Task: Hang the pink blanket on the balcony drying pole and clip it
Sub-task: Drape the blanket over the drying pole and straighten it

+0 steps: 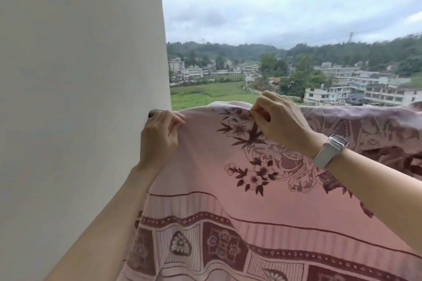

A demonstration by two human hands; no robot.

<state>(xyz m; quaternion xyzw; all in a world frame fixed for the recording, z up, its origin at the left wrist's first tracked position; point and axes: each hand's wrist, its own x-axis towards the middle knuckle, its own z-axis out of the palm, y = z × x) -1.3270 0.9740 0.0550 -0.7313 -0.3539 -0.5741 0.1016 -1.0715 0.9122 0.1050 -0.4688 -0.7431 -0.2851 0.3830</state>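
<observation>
A pink woven blanket with dark maroon flowers and a patterned border of squares [205, 166] hangs folded over a horizontal drying pole, which it covers almost wholly; only a dark rounded pole end [153, 113] shows where it meets the plain white wall [80, 98] on the left. The blanket's near half falls toward the camera, its border low in the view, and its top fold runs from the wall off to the right edge, where the cloth bunches in paler, heavily patterned folds.

The left hand [159, 137] is at the wall end of the pole, fingers curled and gripping the blanket's top corner just beside the dark pole end. The right hand [277, 118] is a little further along the fold, thumb and fingertips [255, 110] pinched together on the cloth at a cluster of printed maroon leaves; a small reddish patch shows between those fingers, and whether it is a clip or skin cannot be told. The right wrist wears a white-strapped watch with a silvery case [331, 148]. Both forearms are bare and reach up from the lower corners of the view.

Beyond the blanket lie a green field [212, 94], pale multi-storey buildings [342, 89], wooded hills [251, 49] and a cloudy sky [274, 2].
</observation>
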